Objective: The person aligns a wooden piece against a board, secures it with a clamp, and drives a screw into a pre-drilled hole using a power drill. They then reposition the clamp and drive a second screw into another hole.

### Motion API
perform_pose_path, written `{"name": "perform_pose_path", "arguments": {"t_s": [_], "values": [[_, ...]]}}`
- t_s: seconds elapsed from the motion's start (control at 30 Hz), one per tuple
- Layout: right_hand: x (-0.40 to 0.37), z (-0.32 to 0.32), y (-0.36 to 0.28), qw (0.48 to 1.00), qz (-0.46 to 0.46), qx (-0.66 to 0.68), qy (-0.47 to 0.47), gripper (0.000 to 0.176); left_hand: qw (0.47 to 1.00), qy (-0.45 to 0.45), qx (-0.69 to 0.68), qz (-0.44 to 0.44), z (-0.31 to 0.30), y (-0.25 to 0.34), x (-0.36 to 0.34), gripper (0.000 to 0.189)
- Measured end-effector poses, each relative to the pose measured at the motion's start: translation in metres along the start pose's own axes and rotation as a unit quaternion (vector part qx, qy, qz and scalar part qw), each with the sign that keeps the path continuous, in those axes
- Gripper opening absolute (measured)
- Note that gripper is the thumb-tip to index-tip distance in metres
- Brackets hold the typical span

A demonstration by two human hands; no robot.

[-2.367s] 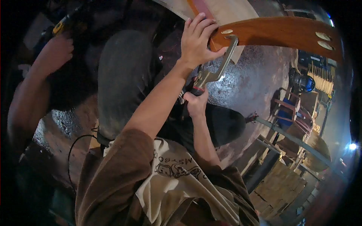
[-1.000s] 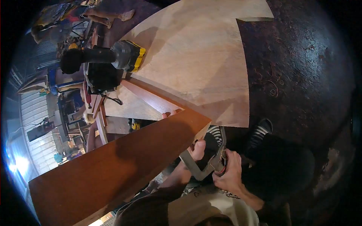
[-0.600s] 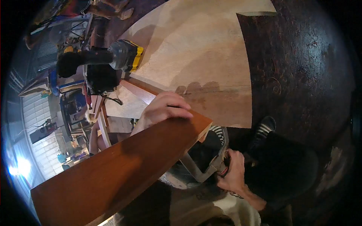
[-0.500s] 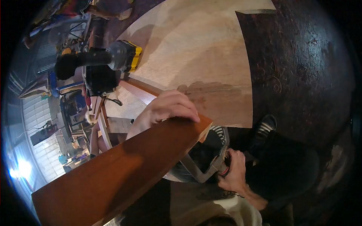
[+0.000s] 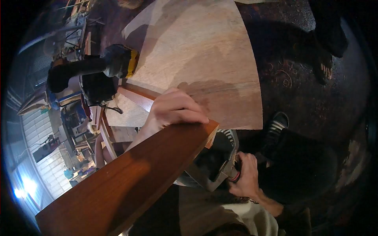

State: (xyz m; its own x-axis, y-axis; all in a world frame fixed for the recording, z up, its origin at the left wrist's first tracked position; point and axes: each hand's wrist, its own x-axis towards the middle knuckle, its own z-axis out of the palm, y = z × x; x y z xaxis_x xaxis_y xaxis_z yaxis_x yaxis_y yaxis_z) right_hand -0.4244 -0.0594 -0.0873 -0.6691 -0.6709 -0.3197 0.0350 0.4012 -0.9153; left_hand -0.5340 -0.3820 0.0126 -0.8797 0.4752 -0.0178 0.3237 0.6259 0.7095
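A long reddish-brown wooden board (image 5: 130,177) runs slantwise from the lower left to the middle. My left hand (image 5: 177,108) is closed over its upper edge near the far end, with the fingertips on the face. Past that end, my right hand (image 5: 245,177) is wrapped around the red and black grip of a grey metal clamp (image 5: 210,184). The clamp's bent frame passes below and behind the board's end. Where its jaws press is hidden. A small light wood block (image 5: 211,141) shows under the board's end.
A black and yellow cordless drill (image 5: 118,61) stands on a pale plywood sheet (image 5: 212,51), beside a narrow wooden strip (image 5: 138,96). Another person's foot (image 5: 326,70) is at upper right. A striped sandal (image 5: 278,122) is on the dark floor, and another person's arm (image 5: 100,151) is at left.
The view has shifted slightly, and another person's leg and foot now show at upper right. Both hands keep their grips on the board and the clamp.
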Motion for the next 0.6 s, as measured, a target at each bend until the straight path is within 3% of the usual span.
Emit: {"name": "perform_pose_path", "arguments": {"t_s": [0.13,0.23,0.4,0.6], "values": [[0.001,0.000,0.001,1.000,-0.003,-0.006,-0.002,0.095,1.000,0.003,0.002,0.015,0.003,-0.009,-0.005,0.018],[0.002,0.003,0.001,1.000,-0.007,0.001,0.009,0.093,0.994,0.091,0.031,0.044,0.014,-0.010,-0.007,0.023],[-0.003,0.011,0.006,0.998,-0.031,-0.014,0.053,0.091,0.994,0.087,0.022,0.060,0.015,-0.014,-0.007,0.025],[-0.004,0.014,0.011,0.999,-0.011,0.006,0.037,0.088,0.994,0.085,0.015,0.069,0.011,-0.010,-0.003,0.024]]}}
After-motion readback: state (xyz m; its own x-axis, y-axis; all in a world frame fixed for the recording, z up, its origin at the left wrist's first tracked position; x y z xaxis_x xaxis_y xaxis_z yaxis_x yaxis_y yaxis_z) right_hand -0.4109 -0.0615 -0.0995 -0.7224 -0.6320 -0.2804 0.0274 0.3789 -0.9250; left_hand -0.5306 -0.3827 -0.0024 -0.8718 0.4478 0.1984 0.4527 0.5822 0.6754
